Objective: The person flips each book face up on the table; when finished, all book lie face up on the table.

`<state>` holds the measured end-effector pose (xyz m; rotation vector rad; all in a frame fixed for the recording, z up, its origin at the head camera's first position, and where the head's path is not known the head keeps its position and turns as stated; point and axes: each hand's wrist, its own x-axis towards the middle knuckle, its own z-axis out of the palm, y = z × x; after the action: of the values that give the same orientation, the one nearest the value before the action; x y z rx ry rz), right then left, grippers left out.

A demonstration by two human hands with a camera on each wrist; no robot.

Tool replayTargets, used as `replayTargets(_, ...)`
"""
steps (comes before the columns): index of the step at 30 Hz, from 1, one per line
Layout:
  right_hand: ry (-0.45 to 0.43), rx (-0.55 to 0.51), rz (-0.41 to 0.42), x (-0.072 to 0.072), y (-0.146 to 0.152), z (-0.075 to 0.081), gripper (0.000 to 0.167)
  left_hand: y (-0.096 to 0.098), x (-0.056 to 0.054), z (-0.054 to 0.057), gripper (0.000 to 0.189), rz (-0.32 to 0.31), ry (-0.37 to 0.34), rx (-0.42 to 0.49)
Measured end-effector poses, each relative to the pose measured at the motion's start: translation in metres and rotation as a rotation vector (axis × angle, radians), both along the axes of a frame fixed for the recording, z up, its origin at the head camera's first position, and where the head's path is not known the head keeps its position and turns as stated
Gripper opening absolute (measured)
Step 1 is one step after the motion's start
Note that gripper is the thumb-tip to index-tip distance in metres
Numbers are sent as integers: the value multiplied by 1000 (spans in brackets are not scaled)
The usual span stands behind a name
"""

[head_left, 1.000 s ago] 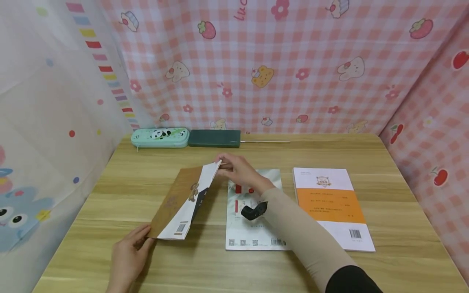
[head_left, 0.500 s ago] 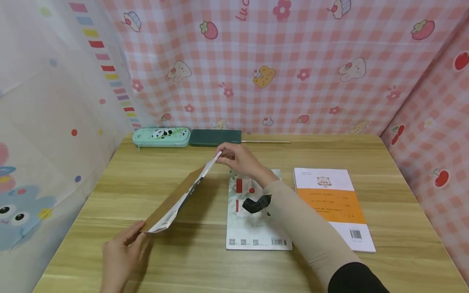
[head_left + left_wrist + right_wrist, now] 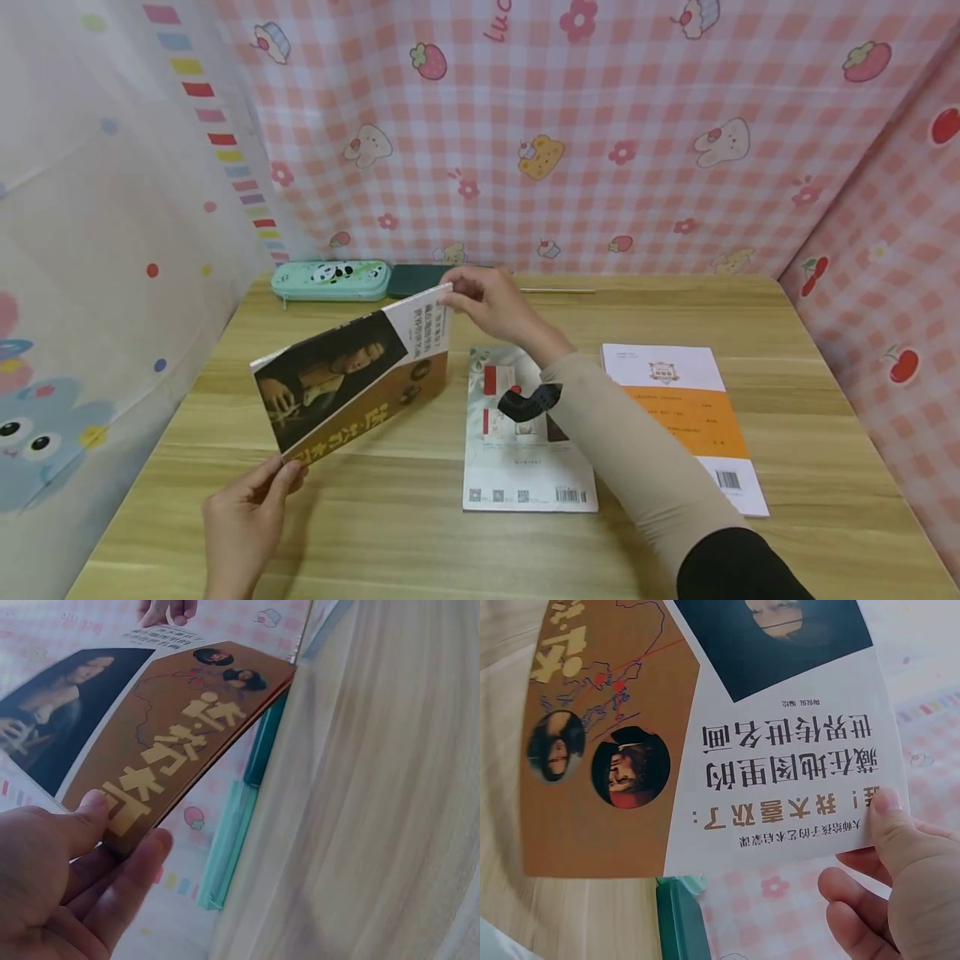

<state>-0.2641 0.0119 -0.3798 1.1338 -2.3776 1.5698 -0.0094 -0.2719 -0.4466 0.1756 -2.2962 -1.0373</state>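
I see the left hand (image 3: 243, 517) pinching the near corner of the book (image 3: 352, 375), the right hand (image 3: 498, 308) its far-right corner. It tilts above the desk (image 3: 420, 533), left of the pale book (image 3: 517, 475), a narrow gap showing between them.

I counted three books: a brown book (image 3: 352, 375) at left, a pale book (image 3: 513, 475) and an orange-banded book (image 3: 682, 404) at right. I saw two hands, left hand (image 3: 243, 517) and right hand (image 3: 498, 308); far off, one pencil case (image 3: 330, 282), one green box (image 3: 420, 279), one thin rod (image 3: 562, 291).
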Motion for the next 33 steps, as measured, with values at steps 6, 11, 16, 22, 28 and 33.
replayTargets(6,3,-25,-11,-2,-5,0,13,1,4,4,18,-25,-55,-42)
replayTargets(11,-64,-36,-23,-4,-9,-2,17,2,7,3,16,-22,-120,-25)
replayTargets(16,-186,-38,-63,-7,-14,-5,24,3,10,2,18,-34,-150,55)
replayTargets(22,-364,-87,-122,-9,-23,-16,27,4,10,1,19,-48,-168,121)
replayTargets(28,-467,-84,-186,-6,-35,-30,25,0,9,-4,20,-48,-237,209)
replayTargets(33,-488,-49,-148,-5,-39,-40,30,-9,3,-11,24,-48,-314,302)
